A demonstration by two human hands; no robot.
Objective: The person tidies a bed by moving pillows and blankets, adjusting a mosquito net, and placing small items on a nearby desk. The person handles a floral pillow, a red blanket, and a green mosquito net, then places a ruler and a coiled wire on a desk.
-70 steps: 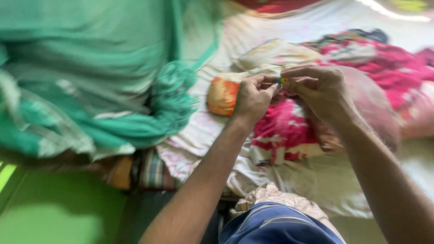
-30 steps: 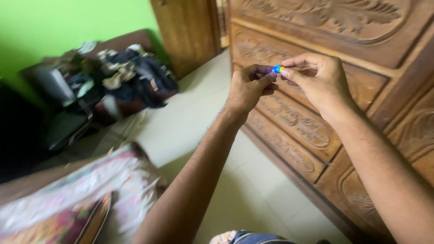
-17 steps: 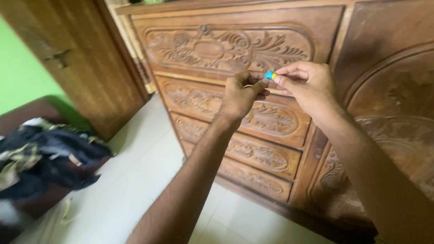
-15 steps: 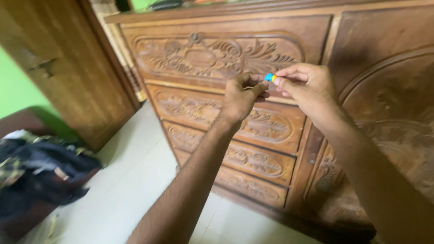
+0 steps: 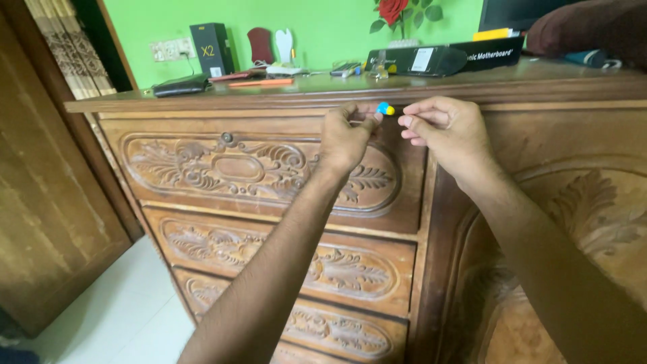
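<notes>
Between my two hands, level with the dresser [image 5: 269, 175] top's edge, I am pinching a small blue-and-yellow piece [image 5: 385, 108] in my left hand [image 5: 345, 138]; my right hand [image 5: 448, 131] is hovering beside it, fingers loosely curled, holding nothing. I judge the piece light, hard and easily dropped, best gripped by its sides with fingertips.
</notes>
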